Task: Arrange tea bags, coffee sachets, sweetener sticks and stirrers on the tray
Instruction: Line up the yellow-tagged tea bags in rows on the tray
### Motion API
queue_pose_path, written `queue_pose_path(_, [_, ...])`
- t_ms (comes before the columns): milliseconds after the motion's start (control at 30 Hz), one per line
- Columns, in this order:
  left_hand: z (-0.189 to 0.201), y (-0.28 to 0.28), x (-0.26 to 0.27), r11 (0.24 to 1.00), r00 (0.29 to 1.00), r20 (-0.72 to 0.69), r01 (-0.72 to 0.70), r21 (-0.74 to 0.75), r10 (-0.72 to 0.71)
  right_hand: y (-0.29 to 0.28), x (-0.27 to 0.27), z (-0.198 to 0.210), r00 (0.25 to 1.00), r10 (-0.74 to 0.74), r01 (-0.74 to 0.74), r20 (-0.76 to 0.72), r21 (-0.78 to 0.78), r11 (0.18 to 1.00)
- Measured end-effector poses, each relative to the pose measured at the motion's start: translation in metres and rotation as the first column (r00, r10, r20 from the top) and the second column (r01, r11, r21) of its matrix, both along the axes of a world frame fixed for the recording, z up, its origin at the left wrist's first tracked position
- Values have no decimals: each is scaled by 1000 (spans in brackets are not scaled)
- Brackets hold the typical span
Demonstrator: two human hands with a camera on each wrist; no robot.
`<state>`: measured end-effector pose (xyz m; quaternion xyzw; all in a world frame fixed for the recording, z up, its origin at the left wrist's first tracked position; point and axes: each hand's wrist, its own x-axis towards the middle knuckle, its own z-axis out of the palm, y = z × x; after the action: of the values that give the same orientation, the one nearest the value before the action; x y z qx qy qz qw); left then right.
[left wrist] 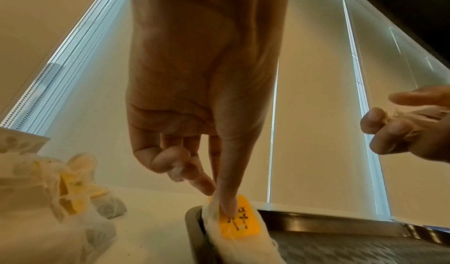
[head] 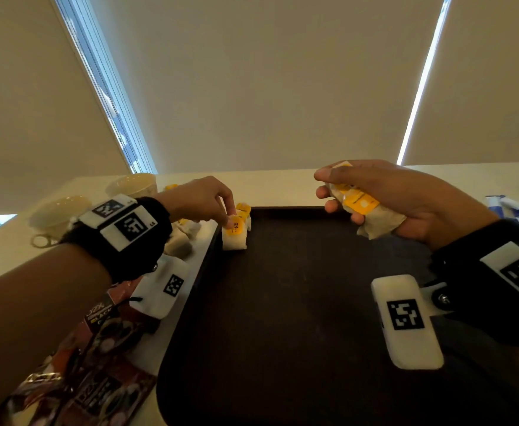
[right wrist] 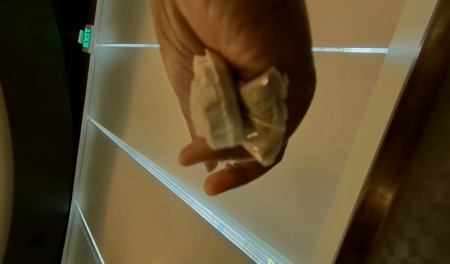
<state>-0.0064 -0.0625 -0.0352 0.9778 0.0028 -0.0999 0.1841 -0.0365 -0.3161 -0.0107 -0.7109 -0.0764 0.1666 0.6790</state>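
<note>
Item one, a dark tray point(head: 298, 302) with a raised rim, is set on a pale counter point(head: 276, 189) in front of drawn window blinds point(head: 267, 81). In its far left corner a short row of white tea bags with yellow tags point(head: 236, 230) is stood upright against the rim; the nearest bag of the row is pinched at its top by the left hand point(head: 200, 198), thumb and forefinger being closed on the paper just above the yellow tag while the remaining fingers are curled loosely behind, as is seen from the left wrist view, where the bag point(left wrist: 237, 227) is shown resting just inside the tray rim point(left wrist: 194, 222). A bundle of tea bags point(head: 364, 207) is grasped in the right hand point(head: 405, 201), held above the far right part of the tray and clear of its surface; the fingers are wrapped round the bundle, and from the right wrist view two packets point(right wrist: 238, 110) are seen lying side by side against the palm. Loose tea bags point(head: 181, 235) are heaped on the counter just left of the tray. Two pale cups point(head: 58, 216) are stood farther left. Dark red and black coffee sachets point(head: 98, 358) are laid on the counter at the near left, beside the tray's long edge. Blue and white sticks point(head: 516, 207) are partly seen at the far right, off the tray. White tagged bands are worn on both wrists.
</note>
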Motion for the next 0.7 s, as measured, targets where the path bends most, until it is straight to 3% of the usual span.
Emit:
queue_pose_path(233, [0, -6, -3, 996, 970, 231, 61, 65, -74, 0, -1, 0, 1000, 14, -14, 0, -11, 1000])
queue_pose_path(367, [-3, -14, -10, 959, 969, 124, 184, 216, -214, 2, -1, 0, 1000, 14, -14, -13, -8, 1000])
queue_pose_path(700, [-7, -20, -4, 919, 965, 101, 194, 344, -242, 0, -2, 2, 996, 79, -77, -38, 65, 995])
